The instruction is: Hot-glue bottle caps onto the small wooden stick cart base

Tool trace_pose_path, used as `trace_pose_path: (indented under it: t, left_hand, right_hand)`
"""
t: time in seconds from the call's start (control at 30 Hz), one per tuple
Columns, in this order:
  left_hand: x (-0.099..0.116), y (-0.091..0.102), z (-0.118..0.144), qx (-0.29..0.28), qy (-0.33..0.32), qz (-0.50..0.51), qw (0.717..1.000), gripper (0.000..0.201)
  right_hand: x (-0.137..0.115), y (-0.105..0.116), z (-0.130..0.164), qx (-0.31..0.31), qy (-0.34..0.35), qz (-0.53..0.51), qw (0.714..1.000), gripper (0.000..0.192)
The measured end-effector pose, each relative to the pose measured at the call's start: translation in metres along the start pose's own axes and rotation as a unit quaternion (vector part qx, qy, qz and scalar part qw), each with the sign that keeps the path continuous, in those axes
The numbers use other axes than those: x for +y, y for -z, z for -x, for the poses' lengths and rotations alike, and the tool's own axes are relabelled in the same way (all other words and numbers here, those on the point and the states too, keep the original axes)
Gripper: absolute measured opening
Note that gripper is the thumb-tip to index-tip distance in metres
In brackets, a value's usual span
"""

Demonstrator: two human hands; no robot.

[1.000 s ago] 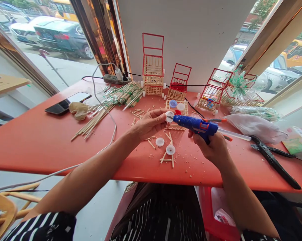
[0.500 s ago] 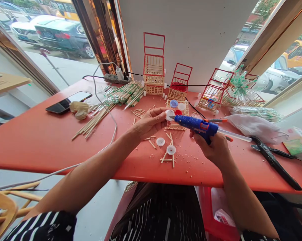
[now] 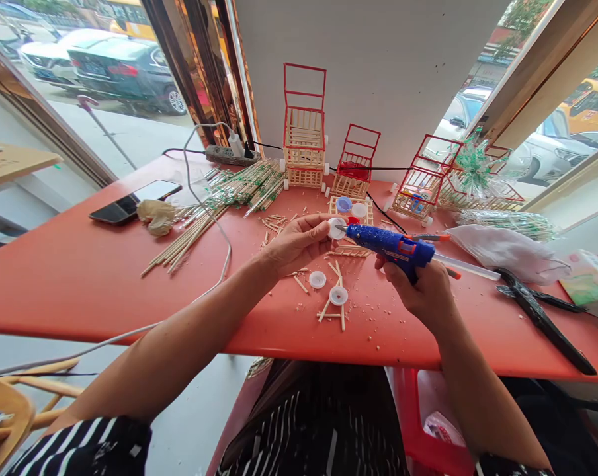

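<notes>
Between thumb and fingers, my left hand (image 3: pixel 301 243) pinches a white plastic bottle cap (image 3: pixel 335 228), its hollow side facing right. My right hand (image 3: pixel 423 291) is wrapped round the handle of a blue glue gun (image 3: pixel 388 246), whose nozzle tip is at the cap. A clear glue stick (image 3: pixel 468 266) juts from the gun's rear. Below my hands, one white cap (image 3: pixel 317 280) lies on the table and another cap (image 3: pixel 339 295) rests on short wooden sticks (image 3: pixel 342 318). Just behind the held cap, a small stick frame (image 3: pixel 369 210) carries blue, white and red caps.
Several stick carts with red handles, such as the tall cart (image 3: pixel 305 132), stand along the wall of the red table (image 3: pixel 180 311). Bundled sticks (image 3: pixel 244 188), a phone (image 3: pixel 136 200) and a power strip (image 3: pixel 232 155) are left. Black-handled cutters (image 3: pixel 542 320) and a plastic bag (image 3: pixel 510 251) are right.
The view has shifted very slightly. Both hands hold nearly the same pose, with the glue gun's nozzle still at the cap.
</notes>
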State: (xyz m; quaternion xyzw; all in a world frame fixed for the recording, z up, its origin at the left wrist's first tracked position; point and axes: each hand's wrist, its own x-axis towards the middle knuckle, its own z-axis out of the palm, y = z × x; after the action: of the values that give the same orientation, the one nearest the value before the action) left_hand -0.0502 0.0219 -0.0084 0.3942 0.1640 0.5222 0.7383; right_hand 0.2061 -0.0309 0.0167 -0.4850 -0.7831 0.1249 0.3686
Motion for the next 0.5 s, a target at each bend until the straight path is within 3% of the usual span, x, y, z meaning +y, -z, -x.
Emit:
trace_pose_path:
  t: [0.5]
  left_hand:
    - [0.0003,-0.0005,-0.0001,-0.005,-0.002,0.008,1.000,0.042]
  right_hand:
    - [-0.0018,-0.0003,0.0001,-0.002,-0.002,-0.012,1.000,0.034]
